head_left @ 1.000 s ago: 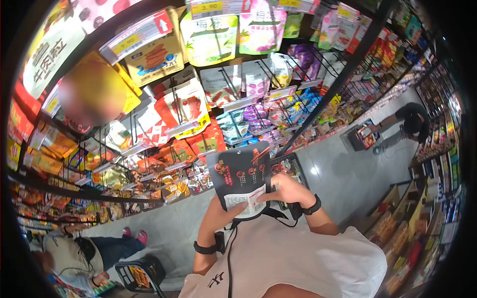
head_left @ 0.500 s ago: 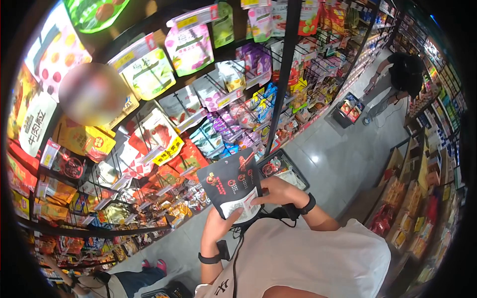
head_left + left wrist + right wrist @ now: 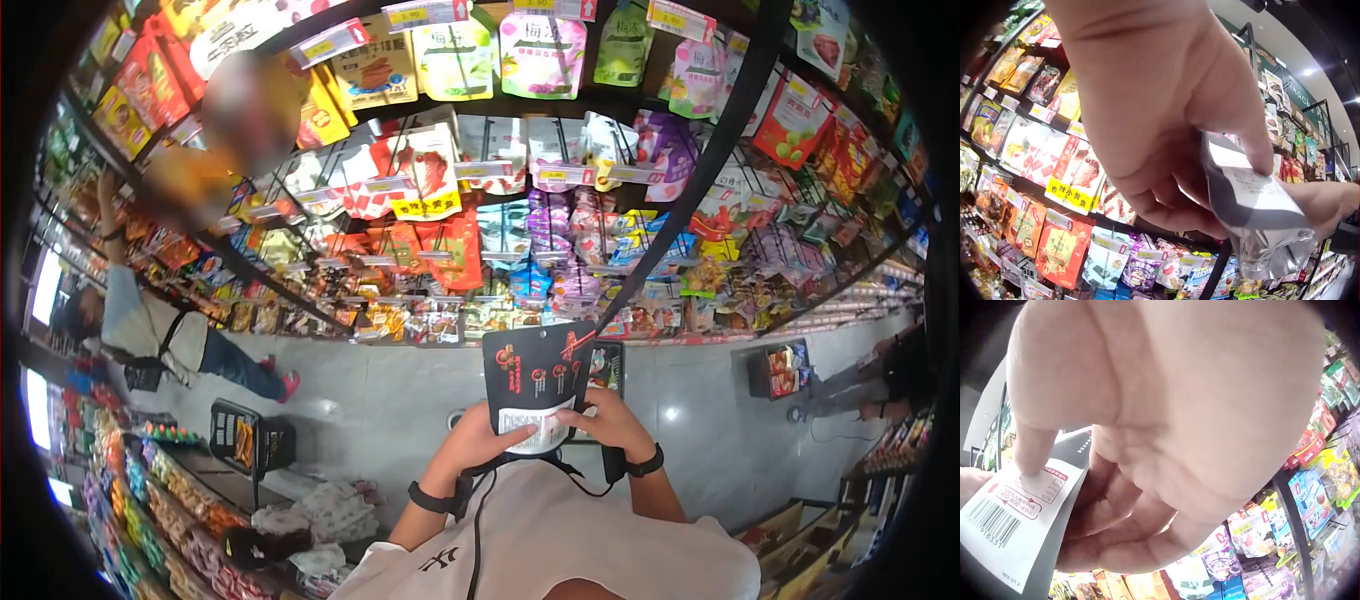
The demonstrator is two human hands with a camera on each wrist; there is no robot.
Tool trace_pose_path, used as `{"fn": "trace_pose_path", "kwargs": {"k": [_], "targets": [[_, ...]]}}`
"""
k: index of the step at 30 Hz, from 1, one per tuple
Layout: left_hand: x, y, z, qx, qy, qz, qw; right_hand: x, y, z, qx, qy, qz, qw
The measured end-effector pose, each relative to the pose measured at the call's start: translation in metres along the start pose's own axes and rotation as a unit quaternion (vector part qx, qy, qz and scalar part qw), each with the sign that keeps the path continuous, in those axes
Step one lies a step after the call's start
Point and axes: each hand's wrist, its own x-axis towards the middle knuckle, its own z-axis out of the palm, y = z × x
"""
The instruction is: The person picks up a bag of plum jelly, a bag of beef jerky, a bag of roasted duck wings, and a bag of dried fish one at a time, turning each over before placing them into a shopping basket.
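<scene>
Black pouch (image 3: 535, 368) lying between your hands, its long axis running away from your shirt (image 3: 580, 510) | left hand (image 3: 476, 440) and right hand (image 3: 614, 424) gripping opposite edges, thumbs pressing the white label (image 3: 1025, 553), neither clearly nearer

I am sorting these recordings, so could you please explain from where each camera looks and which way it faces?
Head: on the person's head, facing forward and down at the left hand and right hand holding a black pouch; forearms and pale shirt show.
Left wrist: on that wrist, facing along its hand's thumb and fingers; part of the right hand shows beyond.
Right wrist: on that wrist, facing past its thumb and fingers.
Shared: both wrist views show the pouch's white label, with hanging snacks behind.
</scene>
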Motion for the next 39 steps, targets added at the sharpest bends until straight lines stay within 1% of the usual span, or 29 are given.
{"fn": "trace_pose_path", "kwargs": {"k": [2,4,5,7,10,12,16,19,22,24,28,31,32,34,37,39], "targets": [[-0.012,0.01,0.008,-0.023,0.02,-0.011,0.999,-0.006,0.01,-0.001,0.008,-0.005,-0.022,1.0],[-0.026,0.012,0.016,-0.055,0.038,-0.022,0.997,-0.006,0.017,0.005,-0.011,-0.01,-0.006,1.0],[-0.032,0.013,0.019,-0.05,0.049,-0.023,0.997,-0.007,0.017,0.008,-0.023,-0.015,0.003,1.0],[-0.044,0.016,0.023,-0.042,0.073,-0.023,0.996,-0.008,0.01,0.011,-0.024,-0.022,-0.008,0.999],[-0.064,0.022,0.024,-0.084,0.103,-0.07,0.989,-0.011,-0.007,0.019,-0.004,-0.041,-0.03,0.999],[-0.077,0.018,0.023,-0.067,0.109,-0.055,0.99,-0.014,-0.015,0.031,0.032,-0.043,-0.055,0.997],[-0.112,0.012,0.012,-0.047,0.129,-0.035,0.99,-0.016,-0.029,0.053,-0.012,-0.094,-0.067,0.993],[-0.138,-0.002,0.008,-0.065,0.152,-0.012,0.986,-0.024,-0.044,0.081,0.04,-0.112,-0.019,0.993],[-0.166,-0.011,0.004,-0.085,0.15,-0.001,0.985,-0.032,-0.054,0.101,-0.023,-0.123,-0.028,0.992],[-0.183,-0.01,0.0,-0.073,0.14,-0.018,0.987,-0.043,-0.056,0.115,-0.058,-0.122,-0.01,0.991],[-0.21,-0.019,-0.003,-0.072,0.128,-0.017,0.989,-0.065,-0.049,0.141,-0.036,-0.106,-0.017,0.994],[-0.224,-0.023,-0.001,-0.119,0.119,-0.002,0.986,-0.082,-0.053,0.156,-0.023,-0.088,-0.016,0.996],[-0.227,-0.024,-0.001,-0.113,0.11,0.001,0.988,-0.087,-0.056,0.161,-0.018,-0.083,-0.02,0.996],[-0.231,-0.027,-0.002,-0.1,0.097,0.007,0.99,-0.097,-0.057,0.163,-0.028,-0.084,-0.021,0.996],[-0.232,-0.029,0.001,-0.088,0.081,-0.008,0.993,-0.107,-0.058,0.163,-0.027,-0.07,-0.011,0.997],[-0.232,-0.026,0.008,-0.082,0.09,0.001,0.993,-0.111,-0.052,0.16,-0.026,-0.067,-0.003,0.997]]}}
